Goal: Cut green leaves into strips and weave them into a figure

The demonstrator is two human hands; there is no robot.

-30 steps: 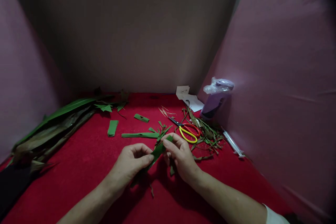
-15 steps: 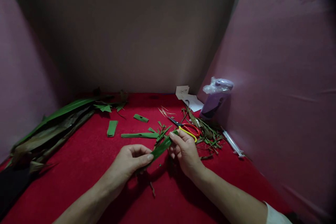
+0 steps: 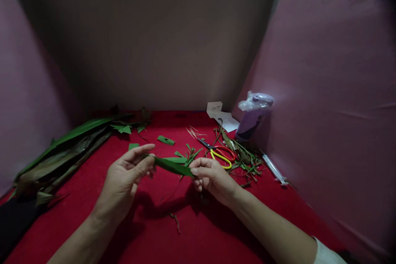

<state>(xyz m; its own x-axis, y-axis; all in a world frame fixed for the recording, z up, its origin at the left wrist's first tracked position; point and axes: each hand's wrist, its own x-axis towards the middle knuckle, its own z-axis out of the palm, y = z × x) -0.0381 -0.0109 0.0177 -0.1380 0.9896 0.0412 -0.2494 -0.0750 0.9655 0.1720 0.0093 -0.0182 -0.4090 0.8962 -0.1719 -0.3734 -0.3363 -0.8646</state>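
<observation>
On my feed, left hand and right hand pinch opposite ends of a green leaf strip, left of the scissors. I read this as straightening; next move calls for gentle, even tension.

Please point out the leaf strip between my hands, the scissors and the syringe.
Leaf strip (image 3: 173, 167), head view: middle of its length.
Scissors (image 3: 213, 147), head view: around the pivot.
Syringe (image 3: 272, 168), head view: on the barrel.

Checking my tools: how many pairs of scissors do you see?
1: the scissors lie just beyond the right hand, beside the leaf scraps. Others could be hidden under those.
</observation>
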